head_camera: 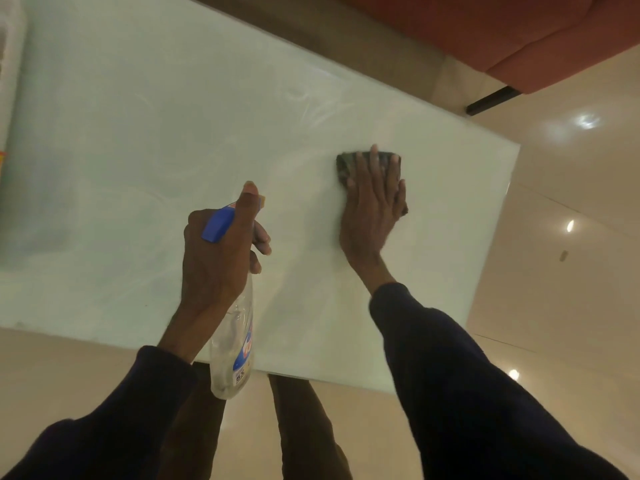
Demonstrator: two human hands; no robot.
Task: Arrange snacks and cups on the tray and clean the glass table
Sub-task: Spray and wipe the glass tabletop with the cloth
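Glass bench (138, 150): frosted, pale green top. It lies under both hands and is the surface being cleaned.
Far-left object (7, 64): pale, blurred and cut off by the frame. Cannot tell whether it is the tray. No snacks or cups in view.
Streaks (311, 109): wet swirls toward the far edge. Risk: they may dry as smears if the wipe never reaches them.
Left hand (218, 258): grip clamped round the neck of the spray bottle (235, 344), one finger lying along the blue spray head (216, 226).
Bottle: clear and looks nearly empty. It is held off the glass and hangs past the near edge. Risk: a wet or slack grip lets it drop onto the glass or floor (554, 271); a stray squeeze re-wets wiped glass.
Right hand (372, 209): grip apart, fingers straight, palm pressing the cloth (346, 164) flat on the bench.
Cloth: dark and mostly covered by the hand, near the right end. Risk: a long stroke runs off that edge with weight on it, or the cloth slips out and bare skin smears the glass.
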